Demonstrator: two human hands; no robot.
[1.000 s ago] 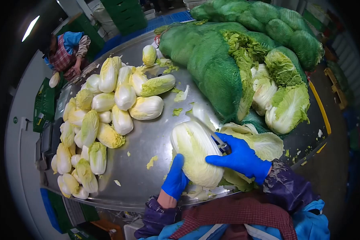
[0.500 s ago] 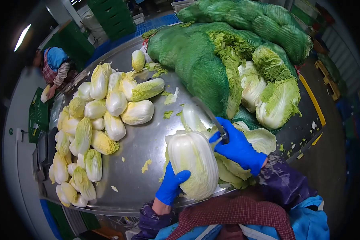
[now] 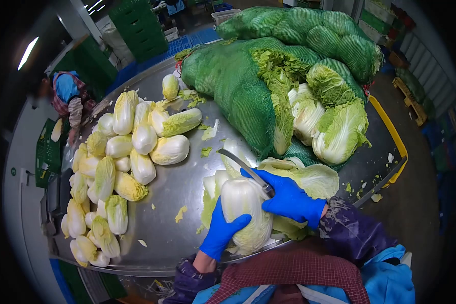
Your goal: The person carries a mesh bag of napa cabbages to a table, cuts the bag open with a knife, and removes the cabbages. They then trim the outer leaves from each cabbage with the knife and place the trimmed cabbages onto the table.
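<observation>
My left hand [image 3: 225, 228], in a blue glove, grips the left side of a large pale cabbage [image 3: 247, 207] near the table's front edge. My right hand [image 3: 289, 196], also gloved in blue, is closed around the handle of a curved knife [image 3: 248, 169]. The blade points up and left, just above the cabbage's top. Loose outer leaves [image 3: 311, 180] lie behind and to the right of the cabbage. On the left of the metal table [image 3: 169, 230] is a pile of trimmed cabbages [image 3: 104, 177].
Green net sacks [image 3: 233, 83] of cabbages fill the far right of the table, one open with untrimmed cabbages [image 3: 339, 133] showing. A co-worker [image 3: 68, 93] bends by a green crate [image 3: 48, 152] at the far left. A yellow edge [image 3: 390, 137] runs along the right.
The cabbage's outer leaves have opened away to its left, and it sits turned in my left hand. My right hand and the knife have moved slightly down and left. The co-worker's arm has shifted.
</observation>
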